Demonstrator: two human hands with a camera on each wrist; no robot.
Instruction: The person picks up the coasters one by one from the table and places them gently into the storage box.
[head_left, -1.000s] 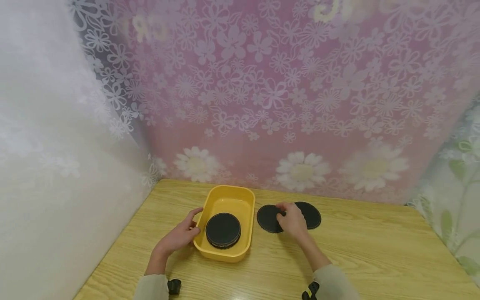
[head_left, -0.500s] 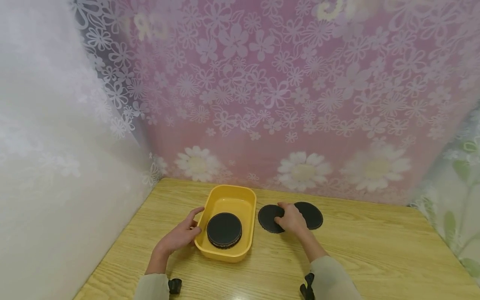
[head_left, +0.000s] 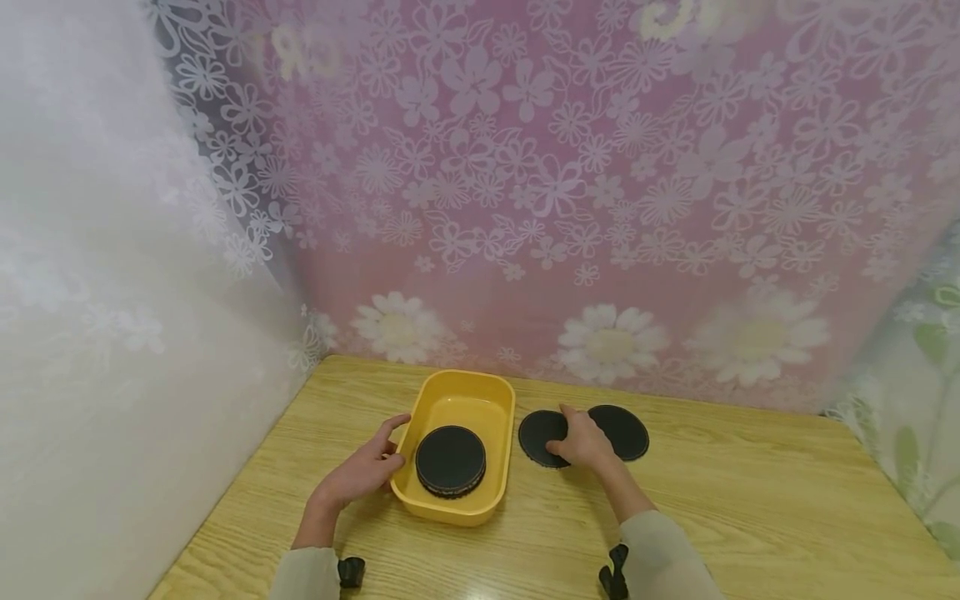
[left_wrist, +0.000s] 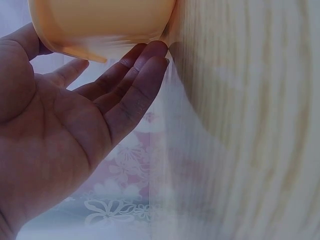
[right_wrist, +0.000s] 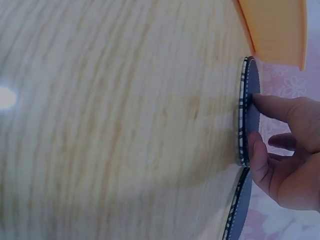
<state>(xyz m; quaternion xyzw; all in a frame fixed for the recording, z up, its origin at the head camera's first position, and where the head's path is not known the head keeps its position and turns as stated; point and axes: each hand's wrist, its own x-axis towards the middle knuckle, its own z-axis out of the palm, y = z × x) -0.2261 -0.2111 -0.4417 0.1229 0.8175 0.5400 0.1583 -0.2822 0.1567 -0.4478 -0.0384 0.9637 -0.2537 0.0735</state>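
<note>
In the head view, a yellow tray point(head_left: 491, 417) holds a short stack of round black coasters point(head_left: 450, 458). My left hand point(head_left: 362, 471) grips the tray's left side, thumb at the rim and fingers against the outer wall point(left_wrist: 107, 20). A flat black coaster point(head_left: 538, 433) lies right of the tray, and my right hand point(head_left: 587, 440) is over its right part. From the right wrist, the thumb point(right_wrist: 272, 105) touches that coaster's top, while a fingertip point(right_wrist: 256, 147) sits near its edge, with no lift visible. Another black coaster point(head_left: 624, 432) lies just beyond the right hand.
Everything stands on a wood-grain table point(head_left: 720, 508). A pink flowered cloth point(head_left: 525, 250) hangs behind its back edge, and a pale cloth point(head_left: 135, 375) borders the left side. Both loose coasters lie close together, with striped edges visible from the right wrist.
My right thumb has slid slightly left across the coaster, widening the spread of the hand. The left hand, tray and coasters keep their places; the head view has shifted a little.
</note>
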